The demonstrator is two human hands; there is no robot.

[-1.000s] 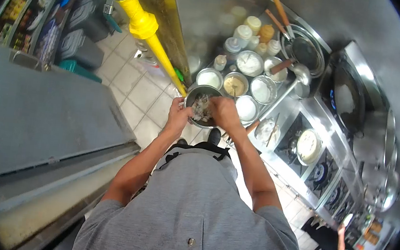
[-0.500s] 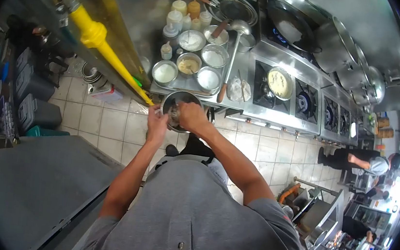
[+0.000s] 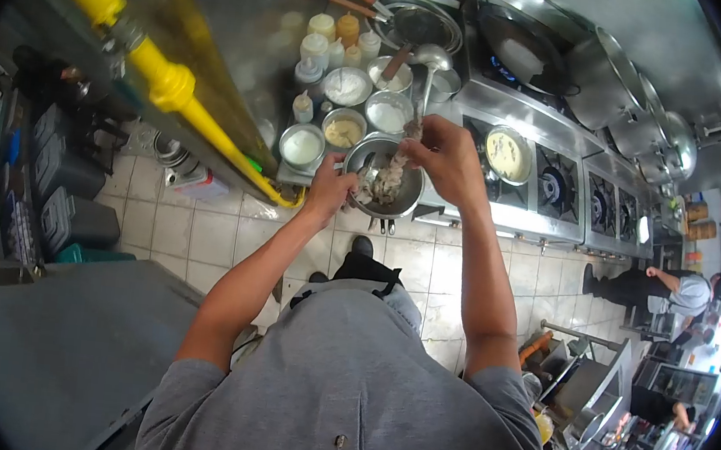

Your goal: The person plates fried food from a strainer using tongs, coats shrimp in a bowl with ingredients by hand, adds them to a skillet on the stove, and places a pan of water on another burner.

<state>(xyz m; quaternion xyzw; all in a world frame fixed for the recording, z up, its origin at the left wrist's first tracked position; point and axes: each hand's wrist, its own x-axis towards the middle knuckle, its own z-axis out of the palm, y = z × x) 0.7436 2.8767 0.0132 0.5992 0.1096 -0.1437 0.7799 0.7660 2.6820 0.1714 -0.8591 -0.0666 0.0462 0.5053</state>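
Observation:
A round metal bowl [image 3: 414, 197] hangs in front of me at the counter's edge. My left hand [image 3: 329, 188] is closed on its left rim, the bowl tipped a little. Greyish-white lumpy food pieces [image 3: 391, 180] lie inside; I cannot tell their exact kind. Above the bowl's right side, my right hand [image 3: 448, 160] pinches a strand of these lumpy pieces, which trails down into the bowl. Just beyond stand metal bowls of white powder [image 3: 387, 114], a bowl of yellowish mix [image 3: 344, 128] and a bowl of white liquid [image 3: 302, 146].
Squeeze bottles [image 3: 318, 47] and a long ladle [image 3: 433, 61] are on the counter. A pan of pale yellow mixture [image 3: 507, 155] sits on the stove; a wok [image 3: 519, 53] is over a blue flame behind. A yellow pipe [image 3: 173, 87] slants at left. A co-worker [image 3: 679, 292] stands far right.
My right hand has come up out of the bowl and to the right, lifting a strand of lumpy food. The bowl and my left hand have shifted right in view.

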